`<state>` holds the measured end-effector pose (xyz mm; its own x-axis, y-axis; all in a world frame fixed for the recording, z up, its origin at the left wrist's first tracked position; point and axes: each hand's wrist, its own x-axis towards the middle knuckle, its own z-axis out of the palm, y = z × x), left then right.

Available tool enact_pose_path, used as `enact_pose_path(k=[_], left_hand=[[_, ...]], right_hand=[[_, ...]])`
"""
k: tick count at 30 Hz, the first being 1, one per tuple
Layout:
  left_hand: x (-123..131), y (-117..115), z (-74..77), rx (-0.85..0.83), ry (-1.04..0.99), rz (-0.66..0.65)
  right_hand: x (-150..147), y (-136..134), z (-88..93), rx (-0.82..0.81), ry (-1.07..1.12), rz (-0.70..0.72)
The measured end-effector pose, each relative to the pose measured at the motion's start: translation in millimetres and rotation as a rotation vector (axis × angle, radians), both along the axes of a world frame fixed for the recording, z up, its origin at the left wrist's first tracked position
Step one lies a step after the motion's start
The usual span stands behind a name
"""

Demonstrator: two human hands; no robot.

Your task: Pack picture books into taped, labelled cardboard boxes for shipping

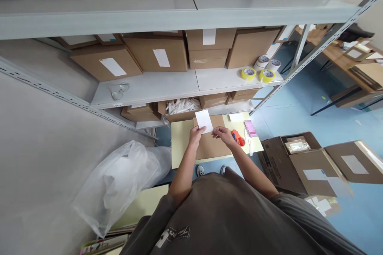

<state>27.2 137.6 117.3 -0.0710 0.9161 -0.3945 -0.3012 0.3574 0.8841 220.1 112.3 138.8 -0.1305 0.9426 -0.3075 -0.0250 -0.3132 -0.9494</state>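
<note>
My left hand (196,135) pinches a white sheet of paper (203,120), about card size, by its lower left edge. My right hand (222,132) is just beside the sheet's lower right corner, fingertips drawn together; whatever they hold is too small to make out. Both hands are above a flat cardboard box (213,148) lying on a pale yellow table (180,135). Right of the box, close to my right wrist, lies an orange-red tape dispenser (238,138). Beyond it are a pink item (250,128), blurred out, and a white paper (236,117).
A metal shelf (167,86) with cardboard boxes and several tape rolls (248,73) stands ahead. Left of the table lies a big clear plastic bag (119,183). Open cartons (279,167) are on the blue floor at right. Below the shelf sits a box of white pieces (183,106).
</note>
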Motion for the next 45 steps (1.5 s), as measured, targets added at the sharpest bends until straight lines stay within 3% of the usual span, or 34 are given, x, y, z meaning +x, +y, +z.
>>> enact_pose_path(k=[4,8,13,16,20,24,30,34,39,42,45], left_hand=[[10.1,-4.9,3.5,-0.002,0.006,-0.001],[20.0,-13.7,22.9,0.123,0.189,0.113],[38.8,-34.2,56.6,0.255,0.238,-0.248],[52.3,-44.1,70.0,0.262,0.25,-0.227],[66.3,-50.0,76.7,0.288,0.246,-0.186],[80.8,-50.2,72.1,0.228,0.197,-0.137],[100.7,-38.7,52.7,0.168,0.134,0.066],[85.5,-20.3,34.9,0.139,0.19,0.243],[57.1,8.2,15.3,0.103,0.39,0.543],[59.1,16.6,11.6,0.138,0.392,0.489],[58.4,18.1,13.0,0.176,0.29,0.376]], right_hand=[[8.5,-6.3,6.2,0.061,0.046,0.032],[20.0,-14.4,17.5,0.144,0.065,0.05],[32.8,-18.9,33.9,0.247,0.036,0.089],[40.1,-20.1,40.4,0.306,0.03,0.095],[51.1,-23.7,44.3,0.367,0.024,0.09],[63.5,-28.2,44.6,0.364,0.035,0.092],[95.4,-34.8,34.8,0.229,0.25,0.048],[130.8,-38.7,25.6,0.131,0.297,-0.025],[163.0,-40.4,21.4,0.146,0.312,-0.226],[155.5,-34.1,18.2,0.159,0.331,-0.316],[125.0,-17.4,10.4,0.122,0.291,-0.323]])
